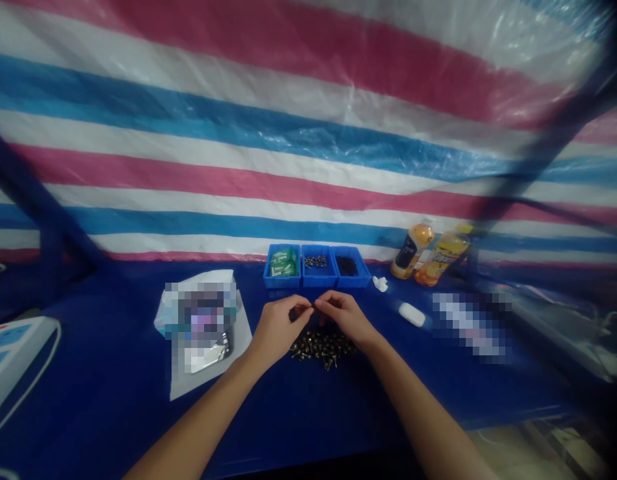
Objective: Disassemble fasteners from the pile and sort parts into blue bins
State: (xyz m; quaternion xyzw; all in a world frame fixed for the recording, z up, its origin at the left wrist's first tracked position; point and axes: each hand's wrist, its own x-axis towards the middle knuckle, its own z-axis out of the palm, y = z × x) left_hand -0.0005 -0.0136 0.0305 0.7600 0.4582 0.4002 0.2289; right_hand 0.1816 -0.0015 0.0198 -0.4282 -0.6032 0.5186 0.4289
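Observation:
My left hand (283,325) and my right hand (347,316) meet fingertip to fingertip above the middle of the blue table (298,413). Both are pinched closed around something too small to make out. Just below them lies a loose pile of small brass-coloured metal parts (328,348). Behind the hands, three blue trays stand side by side: the left tray (282,283) holds green packets, the middle tray (319,281) small metal pieces, the right tray (355,281) dark small pieces.
Two orange drink bottles (412,252) stand at the back right, near a crumpled tissue (381,285) and a white oval object (411,314). Papers and a plastic bag (181,307) lie left. A white box (15,350) with a cable sits far left. Striped sheeting hangs behind.

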